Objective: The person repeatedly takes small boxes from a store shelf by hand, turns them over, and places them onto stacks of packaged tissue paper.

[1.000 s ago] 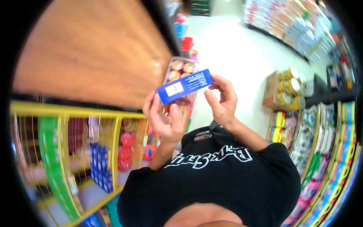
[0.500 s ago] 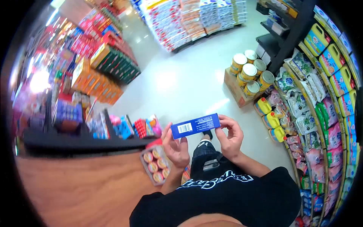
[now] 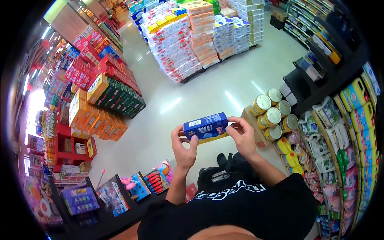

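Observation:
A small blue and yellow carton (image 3: 206, 129) is held up in front of my body, over the pale floor. Its broad printed face and the narrower side with a white barcode label both show. My left hand (image 3: 185, 147) grips the carton's left end, thumb on the front face. At the opposite end, my right hand (image 3: 241, 137) has its thumb on the front and its fingers behind the top edge. The fingers behind the carton are partly hidden.
Yellow cans (image 3: 273, 115) stand in a brown carton at my right, beside shelves of bagged goods (image 3: 330, 140). Ahead is a tall stack of wrapped packs (image 3: 172, 48). Orange boxes (image 3: 96, 120) are piled at left, and a black display rack (image 3: 150, 200) with toys is near my left arm.
The carton has tilted, so its broad front face shows instead of mainly the barcode side. My view has shifted, bringing more of the aisle ahead into sight. Both hands keep their hold.

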`<state>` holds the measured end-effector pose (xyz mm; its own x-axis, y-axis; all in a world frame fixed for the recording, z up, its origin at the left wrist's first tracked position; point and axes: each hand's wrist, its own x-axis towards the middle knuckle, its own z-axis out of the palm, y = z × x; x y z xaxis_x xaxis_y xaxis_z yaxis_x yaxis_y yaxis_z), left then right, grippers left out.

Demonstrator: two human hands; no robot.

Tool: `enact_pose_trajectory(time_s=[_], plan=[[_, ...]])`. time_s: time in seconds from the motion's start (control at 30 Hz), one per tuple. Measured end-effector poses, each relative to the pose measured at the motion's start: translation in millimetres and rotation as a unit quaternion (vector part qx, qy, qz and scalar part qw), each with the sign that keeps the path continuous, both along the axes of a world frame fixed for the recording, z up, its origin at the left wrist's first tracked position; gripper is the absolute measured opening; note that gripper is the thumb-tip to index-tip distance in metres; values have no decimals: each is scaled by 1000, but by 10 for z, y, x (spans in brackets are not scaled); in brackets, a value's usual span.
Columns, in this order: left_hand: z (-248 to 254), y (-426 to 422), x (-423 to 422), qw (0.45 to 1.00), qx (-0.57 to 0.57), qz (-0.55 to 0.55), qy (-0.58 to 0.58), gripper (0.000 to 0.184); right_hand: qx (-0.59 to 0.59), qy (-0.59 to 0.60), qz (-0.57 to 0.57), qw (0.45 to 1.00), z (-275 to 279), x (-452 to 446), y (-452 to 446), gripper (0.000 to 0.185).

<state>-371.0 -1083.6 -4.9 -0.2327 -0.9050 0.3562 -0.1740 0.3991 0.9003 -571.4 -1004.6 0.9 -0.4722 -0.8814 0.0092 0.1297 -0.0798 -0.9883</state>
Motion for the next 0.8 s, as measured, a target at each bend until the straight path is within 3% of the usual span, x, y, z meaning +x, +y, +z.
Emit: enact_pose_trajectory(time_s=[0.13, 0.37, 0.5, 0.67, 0.8], plan=[[-39, -676, -238, 999, 26, 16, -24, 51, -43, 31, -29, 998, -230, -163, -781, 33], [-375, -1852, -889, 980, 173, 49, 81, 55, 14, 42, 32, 998, -607, -738, -2381, 38], [-197, -2915, -1239, 974, 172, 83, 122, 56, 32, 67, 77, 994, -523, -1128, -3527, 40], [-16, -4217, -1525, 975, 133, 115, 138, 52, -77, 160, 113, 978, -181, -1549, -4882, 41], [-21, -4996, -1703, 967, 140, 146, 158, 41, -93, 108, 127, 982, -82, -1724, -5666, 41]])
